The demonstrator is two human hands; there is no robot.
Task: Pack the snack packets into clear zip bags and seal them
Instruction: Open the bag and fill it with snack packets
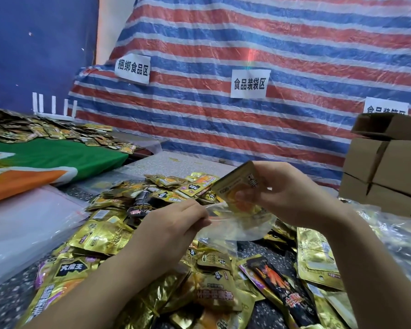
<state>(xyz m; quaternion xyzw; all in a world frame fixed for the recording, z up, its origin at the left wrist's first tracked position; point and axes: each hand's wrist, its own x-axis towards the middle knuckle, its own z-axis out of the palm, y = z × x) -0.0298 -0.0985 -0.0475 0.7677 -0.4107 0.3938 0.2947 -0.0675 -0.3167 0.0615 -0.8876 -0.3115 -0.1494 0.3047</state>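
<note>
Gold packet going into a clear bag

The right hand (287,193) is gripping a gold snack packet (237,186) at 12 o'clock above the clear zip bag (237,224); the left hand (176,222) is pinching its rim at 9 o'clock.

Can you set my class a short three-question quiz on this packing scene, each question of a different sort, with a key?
1. True or false: the right hand holds a gold snack packet above the clear zip bag.
2. Multiple choice: what is the left hand doing? A) resting flat on the table B) pinching the edge of the clear zip bag C) lifting a cardboard box
3. Fill in: the stacked cardboard boxes stand at the ____ side of the view.

Key: 1 true; 2 B; 3 right.
</note>
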